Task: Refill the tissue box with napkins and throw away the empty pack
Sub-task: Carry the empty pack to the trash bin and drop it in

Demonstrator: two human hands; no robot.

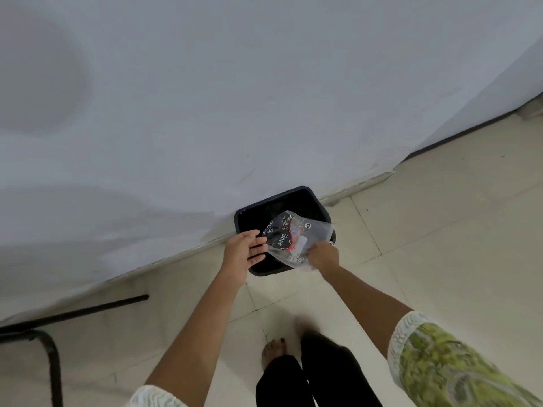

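Note:
A black square waste bin [296, 193] stands on the floor against the white wall. Over its opening hangs the empty clear plastic napkin pack [296, 235], printed with black and red lettering. My right hand [323, 255] pinches the pack's lower right corner above the bin's near rim. My left hand [244, 252] is at the pack's left edge with fingers spread, touching or nearly touching it, holding nothing. The tissue box is not in view.
A white wall [205, 98] fills the upper frame, with a corner [396, 168] at right. The floor [440, 230] is pale tile. Black metal furniture legs [50, 348] stand at lower left. My feet and black trousers [308, 374] are just behind the bin.

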